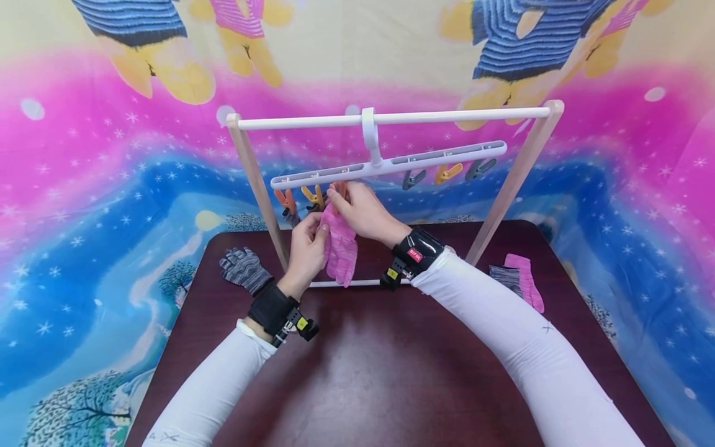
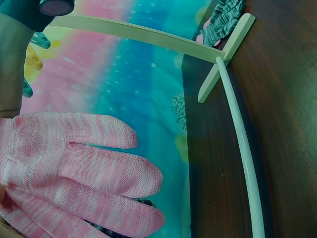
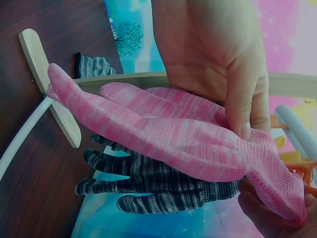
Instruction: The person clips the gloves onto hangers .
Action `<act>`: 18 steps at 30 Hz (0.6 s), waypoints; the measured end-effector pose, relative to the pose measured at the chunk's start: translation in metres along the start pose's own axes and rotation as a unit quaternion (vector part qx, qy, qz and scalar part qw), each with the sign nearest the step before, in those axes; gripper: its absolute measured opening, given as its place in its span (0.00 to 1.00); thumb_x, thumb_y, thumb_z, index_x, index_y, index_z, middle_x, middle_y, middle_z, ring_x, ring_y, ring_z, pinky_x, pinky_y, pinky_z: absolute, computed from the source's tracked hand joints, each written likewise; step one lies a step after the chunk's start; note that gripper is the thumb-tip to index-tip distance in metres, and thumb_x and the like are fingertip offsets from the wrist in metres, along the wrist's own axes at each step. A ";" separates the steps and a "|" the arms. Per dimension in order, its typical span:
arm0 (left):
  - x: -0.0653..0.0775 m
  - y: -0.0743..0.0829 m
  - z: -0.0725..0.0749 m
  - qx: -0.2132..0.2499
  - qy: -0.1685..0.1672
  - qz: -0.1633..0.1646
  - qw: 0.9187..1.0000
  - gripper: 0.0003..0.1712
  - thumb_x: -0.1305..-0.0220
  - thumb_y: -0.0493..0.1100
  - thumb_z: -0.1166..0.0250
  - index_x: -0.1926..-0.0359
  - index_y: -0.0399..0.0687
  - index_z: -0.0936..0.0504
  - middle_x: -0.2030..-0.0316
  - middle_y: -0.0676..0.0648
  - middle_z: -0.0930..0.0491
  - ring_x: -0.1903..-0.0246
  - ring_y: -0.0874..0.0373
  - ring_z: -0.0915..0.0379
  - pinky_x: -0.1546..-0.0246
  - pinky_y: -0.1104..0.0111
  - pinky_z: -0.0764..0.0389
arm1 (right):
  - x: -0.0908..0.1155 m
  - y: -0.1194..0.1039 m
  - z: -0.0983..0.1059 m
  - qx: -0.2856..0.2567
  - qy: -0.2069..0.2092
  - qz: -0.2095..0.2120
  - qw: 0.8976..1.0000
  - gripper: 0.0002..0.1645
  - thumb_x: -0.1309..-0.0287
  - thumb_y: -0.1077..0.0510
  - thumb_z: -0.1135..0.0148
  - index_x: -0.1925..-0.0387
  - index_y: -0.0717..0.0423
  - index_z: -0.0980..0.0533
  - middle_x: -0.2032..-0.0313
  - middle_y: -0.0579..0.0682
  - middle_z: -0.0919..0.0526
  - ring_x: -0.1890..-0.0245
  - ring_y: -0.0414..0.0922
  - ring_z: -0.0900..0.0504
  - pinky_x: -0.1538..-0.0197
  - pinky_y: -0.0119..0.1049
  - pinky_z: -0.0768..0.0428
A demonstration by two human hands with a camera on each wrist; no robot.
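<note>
A pink striped knitted glove (image 1: 341, 248) hangs fingers-down below the left half of a white clip hanger (image 1: 377, 166). My left hand (image 1: 306, 249) pinches this glove near its cuff; thumb and fingers show in the right wrist view. Up at the cuff, my right hand (image 1: 365, 211) pinches an orange clothespin (image 1: 337, 188). Whether its jaws bite the cuff is hidden by my fingers. To the left, another orange clothespin (image 1: 285, 201) and a yellow clothespin (image 1: 313, 196) have dark knitted fabric below them. Behind the pink glove is a black-and-grey glove (image 3: 163, 183).
The hanger hooks over the white bar (image 1: 458, 117) of a wooden-legged stand (image 1: 505, 186). Grey and yellow clothespins (image 1: 449, 174) dangle on its right half. A grey glove (image 1: 246, 270) lies left on the dark table (image 1: 380, 385); pink (image 1: 527, 282) and grey knitwear (image 1: 507, 279) lie right.
</note>
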State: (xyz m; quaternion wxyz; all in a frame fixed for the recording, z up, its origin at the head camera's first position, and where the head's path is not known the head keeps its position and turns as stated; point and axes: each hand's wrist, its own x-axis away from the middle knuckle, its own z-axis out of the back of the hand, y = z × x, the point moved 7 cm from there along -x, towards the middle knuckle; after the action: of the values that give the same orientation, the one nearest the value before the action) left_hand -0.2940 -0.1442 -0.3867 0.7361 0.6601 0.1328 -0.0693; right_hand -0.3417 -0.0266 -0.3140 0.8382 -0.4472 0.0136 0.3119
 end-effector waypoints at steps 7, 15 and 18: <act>-0.001 -0.001 0.000 -0.007 -0.001 0.002 1.000 0.15 0.21 0.36 0.51 0.44 0.36 0.22 0.59 0.36 0.18 0.67 0.63 0.24 0.66 0.73 0.26 | 0.000 0.000 0.001 0.011 0.008 -0.014 1.000 0.14 0.24 0.52 0.50 0.66 0.57 0.29 0.80 0.46 0.36 0.81 0.41 0.39 0.73 0.32 0.39; -0.001 -0.003 0.000 -0.016 -0.001 0.010 1.000 0.16 0.21 0.38 0.51 0.42 0.37 0.22 0.62 0.38 0.20 0.70 0.58 0.28 0.68 0.72 0.30 | -0.001 0.002 0.001 -0.003 0.009 -0.011 1.000 0.15 0.25 0.52 0.47 0.68 0.57 0.31 0.81 0.46 0.39 0.82 0.42 0.40 0.74 0.33 0.41; -0.001 -0.005 0.000 -0.023 0.000 0.015 1.000 0.16 0.22 0.38 0.49 0.41 0.37 0.22 0.62 0.36 0.21 0.70 0.58 0.30 0.68 0.73 0.32 | 0.000 0.004 0.001 -0.006 0.006 -0.014 1.000 0.14 0.25 0.51 0.47 0.66 0.56 0.30 0.82 0.46 0.40 0.82 0.42 0.40 0.75 0.33 0.41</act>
State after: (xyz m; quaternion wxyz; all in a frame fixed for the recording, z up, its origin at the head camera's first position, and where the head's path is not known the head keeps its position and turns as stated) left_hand -0.2960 -0.1449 -0.3914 0.7519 0.6450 0.1244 -0.0556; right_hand -0.3442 -0.0248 -0.3163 0.8397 -0.4540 0.0109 0.2977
